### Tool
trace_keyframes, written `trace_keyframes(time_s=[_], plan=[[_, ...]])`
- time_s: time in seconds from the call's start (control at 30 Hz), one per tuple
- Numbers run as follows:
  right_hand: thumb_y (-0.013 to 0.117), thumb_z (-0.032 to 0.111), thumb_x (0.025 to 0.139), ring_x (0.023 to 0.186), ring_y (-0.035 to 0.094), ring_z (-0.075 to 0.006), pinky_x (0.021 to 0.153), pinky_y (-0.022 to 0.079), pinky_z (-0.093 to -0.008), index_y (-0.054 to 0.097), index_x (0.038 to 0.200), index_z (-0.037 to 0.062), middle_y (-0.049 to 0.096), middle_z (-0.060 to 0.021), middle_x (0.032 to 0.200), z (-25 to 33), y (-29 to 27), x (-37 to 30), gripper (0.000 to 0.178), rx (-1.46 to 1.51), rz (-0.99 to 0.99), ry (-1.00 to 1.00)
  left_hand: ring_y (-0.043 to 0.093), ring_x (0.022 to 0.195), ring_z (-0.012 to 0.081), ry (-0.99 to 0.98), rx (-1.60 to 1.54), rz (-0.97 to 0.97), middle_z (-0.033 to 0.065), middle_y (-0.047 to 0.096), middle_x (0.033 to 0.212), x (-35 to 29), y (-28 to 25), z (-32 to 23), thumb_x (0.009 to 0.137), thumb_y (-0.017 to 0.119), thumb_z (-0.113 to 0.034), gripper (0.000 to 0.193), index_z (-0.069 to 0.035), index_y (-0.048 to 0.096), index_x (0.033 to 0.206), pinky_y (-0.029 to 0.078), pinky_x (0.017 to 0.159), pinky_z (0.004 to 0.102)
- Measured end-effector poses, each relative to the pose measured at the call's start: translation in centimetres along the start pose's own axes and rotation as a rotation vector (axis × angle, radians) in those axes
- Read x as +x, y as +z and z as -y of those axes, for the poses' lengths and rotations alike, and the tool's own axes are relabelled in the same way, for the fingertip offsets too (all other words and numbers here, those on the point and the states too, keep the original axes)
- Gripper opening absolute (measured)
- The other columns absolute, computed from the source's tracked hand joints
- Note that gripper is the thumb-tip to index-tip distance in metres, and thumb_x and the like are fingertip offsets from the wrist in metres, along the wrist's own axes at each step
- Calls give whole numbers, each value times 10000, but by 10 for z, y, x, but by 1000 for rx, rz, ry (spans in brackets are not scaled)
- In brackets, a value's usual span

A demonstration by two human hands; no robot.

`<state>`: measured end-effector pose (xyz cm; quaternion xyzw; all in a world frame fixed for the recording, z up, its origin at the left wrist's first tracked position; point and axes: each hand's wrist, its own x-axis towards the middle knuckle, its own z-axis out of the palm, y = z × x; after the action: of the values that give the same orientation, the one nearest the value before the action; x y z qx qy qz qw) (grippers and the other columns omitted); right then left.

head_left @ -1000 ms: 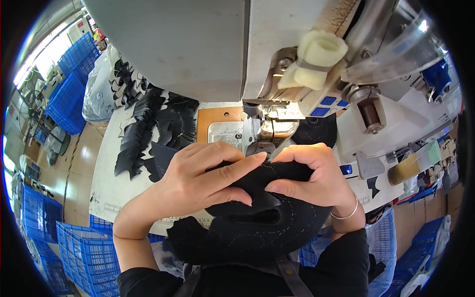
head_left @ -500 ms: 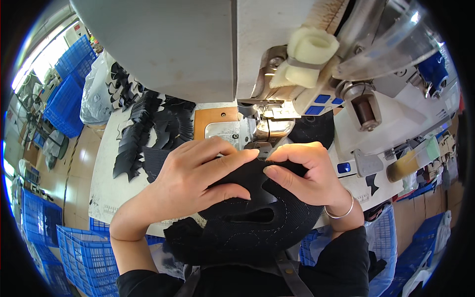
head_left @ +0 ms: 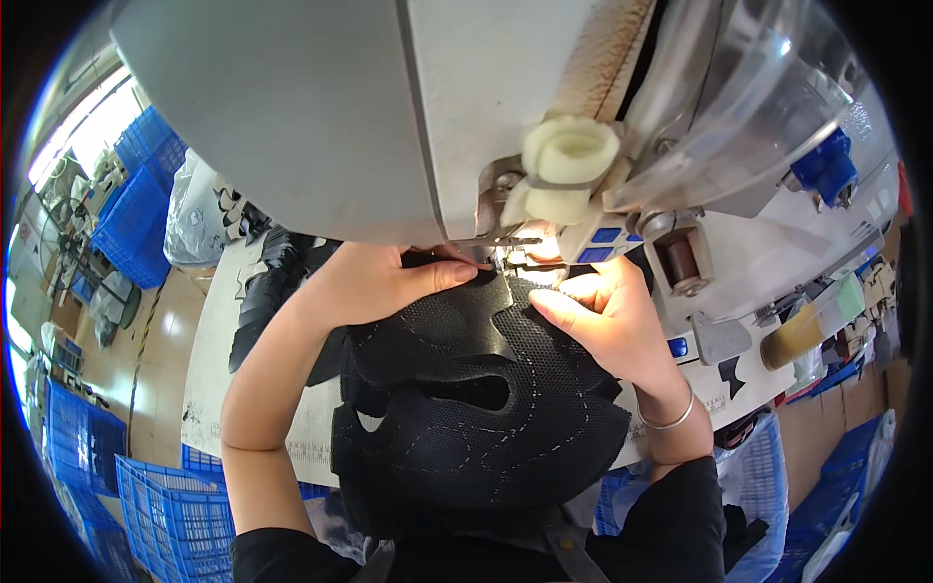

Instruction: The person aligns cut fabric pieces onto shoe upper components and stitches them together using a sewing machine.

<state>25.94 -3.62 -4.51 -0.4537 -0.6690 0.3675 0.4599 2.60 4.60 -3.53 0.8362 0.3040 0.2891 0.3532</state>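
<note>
A black mesh shoe upper (head_left: 559, 418) with pale stitched lines and a long slot spreads from the needle area toward my body. At its far edge, on the left, my left hand (head_left: 364, 284) pinches the fabric, its thumb on top and the other fingers partly hidden under the machine head. My right hand (head_left: 619, 321) grips the right side of the same edge, thumb over the mesh and fingers curled. Between both hands, the edge lies beneath the lit needle area of a grey sewing machine (head_left: 282, 107); the exact contact there is hard to make out.
Black cut pieces (head_left: 267, 291) are piled on the pale table (head_left: 209, 379) at the left. A brown thread bobbin (head_left: 680, 260) and a clear curved shield (head_left: 748, 107) are at the right. Blue crates (head_left: 170, 510) stand on the floor at both sides.
Both hands have carried the shoe upper forward to the needle area, and more of its stitched surface now shows. The machine head appears nearer, covering the metal plate and part of the left hand.
</note>
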Motion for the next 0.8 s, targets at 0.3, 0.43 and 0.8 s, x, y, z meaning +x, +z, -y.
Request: trace_keyframes(time_s=[0.3,0.43,0.8], plan=[[655,79,883,530,266,-36,471,196,-259,387,545,17,347,71,523,-15,4,4,436,52,-140,-105,658,877,192,94,66,109,72,718,958,23,-14,11,846,730,-271,329,-42,690,1078,509,803,316],[657,80,883,534,286,-32,471,214,-253,425,569,-25,382,67,524,-16,5,5,405,38,-174,-116,652,920,200,67,126,143,85,710,1022,26,-18,6,845,731,-264,342,-48,684,1105,508,831,324],[691,86,873,558,340,-14,479,256,-240,486,557,-10,435,91,536,-17,5,0,388,-62,-249,-195,641,954,276,253,376,-200,108,688,1064,-6,8,12,817,734,-212,300,-65,693,1076,493,838,388]])
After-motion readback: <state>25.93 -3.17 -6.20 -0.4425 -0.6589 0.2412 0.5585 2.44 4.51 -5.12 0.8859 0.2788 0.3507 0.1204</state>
